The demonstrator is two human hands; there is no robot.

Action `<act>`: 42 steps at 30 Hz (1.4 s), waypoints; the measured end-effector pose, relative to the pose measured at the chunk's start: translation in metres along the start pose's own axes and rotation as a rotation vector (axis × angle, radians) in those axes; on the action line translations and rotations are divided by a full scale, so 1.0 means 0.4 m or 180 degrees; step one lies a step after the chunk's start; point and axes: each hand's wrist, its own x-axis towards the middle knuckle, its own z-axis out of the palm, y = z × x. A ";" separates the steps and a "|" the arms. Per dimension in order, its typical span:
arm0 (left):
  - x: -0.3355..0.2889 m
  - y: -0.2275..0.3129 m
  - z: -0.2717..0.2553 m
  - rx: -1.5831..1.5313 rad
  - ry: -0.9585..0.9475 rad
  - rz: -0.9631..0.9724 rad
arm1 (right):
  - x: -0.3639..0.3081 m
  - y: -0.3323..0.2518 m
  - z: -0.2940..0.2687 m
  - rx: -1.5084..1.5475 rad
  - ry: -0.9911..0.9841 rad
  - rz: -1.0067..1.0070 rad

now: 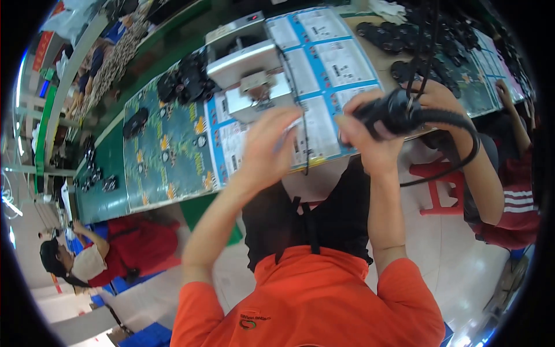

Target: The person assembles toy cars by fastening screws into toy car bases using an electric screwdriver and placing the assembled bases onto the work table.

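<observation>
My left hand (267, 147) is raised at the front of a silvery metal bench machine (243, 63). It is blurred, but thumb and fingers look spread, and I make out nothing held. Close by is the machine's small block-shaped fixture (258, 87). My right hand (376, 144) curls around the lower end of a black cylindrical tool (390, 117), probably an electric screwdriver. A ribbed cord leaves the tool and loops down to the right, while dark cords run up from it. The tool covers part of my palm and some fingers.
Printed white-and-blue sheets (312, 55) cover the green patterned table (167, 153). Dark parts (186, 78) lie left of the machine, and more black parts (399, 37) at back right. A co-worker's arm (471, 156) reaches in at right, beside a red stool (433, 173). Another person (87, 263) is at left.
</observation>
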 end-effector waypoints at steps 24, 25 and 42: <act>0.228 0.101 0.408 -0.2726 0.0746 -0.1343 | -0.107 -0.143 -0.192 0.0413 0.0247 -0.0084; 0.186 0.097 0.320 -0.2694 0.0933 -0.1325 | -0.092 -0.147 -0.190 0.0523 0.0110 -0.0213; -0.189 -0.054 -0.056 -0.4224 0.2326 -0.2858 | 0.179 -0.078 0.408 0.0130 0.0019 -0.0475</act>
